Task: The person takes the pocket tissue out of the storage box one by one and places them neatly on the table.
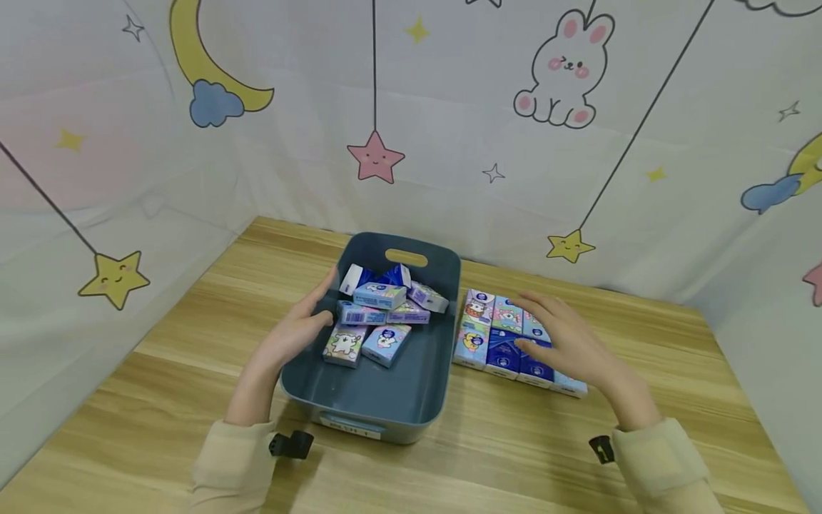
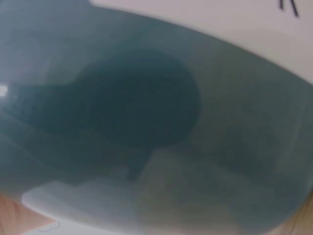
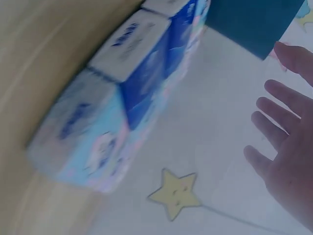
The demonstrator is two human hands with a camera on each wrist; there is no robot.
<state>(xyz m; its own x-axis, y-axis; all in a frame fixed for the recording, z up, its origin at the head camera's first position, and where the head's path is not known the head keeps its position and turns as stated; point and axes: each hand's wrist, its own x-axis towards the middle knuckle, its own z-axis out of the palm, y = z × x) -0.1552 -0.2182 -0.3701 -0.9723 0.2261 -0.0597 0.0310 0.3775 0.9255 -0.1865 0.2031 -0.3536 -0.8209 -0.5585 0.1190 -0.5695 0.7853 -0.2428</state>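
Observation:
A blue-grey plastic bin (image 1: pixel 404 391) with handle slots holds several small tissue packs (image 1: pixel 385 343), heaped loosely toward its far end. My left hand (image 1: pixel 297 335) is at the bin's left wall, thumb over the rim and fingers along the outside. The left wrist view is filled by the bin's outer wall (image 2: pixel 234 127); that hand's fingers are hidden there. To the right of the bin, a block of tissue packs (image 1: pixel 504 357) lies in two rows, dark blue and pastel prints. Over its right part hovers my right hand (image 1: pixel 565 343), fingers spread and holding nothing.
Everything stands on a wood-grain table (image 1: pixel 193 400). A white cloth (image 1: pixel 443 207) printed with stars, moons and a rabbit hangs behind the table and along both sides. Dark straps (image 1: pixel 292 445) sit at both wrists by the cream sleeves.

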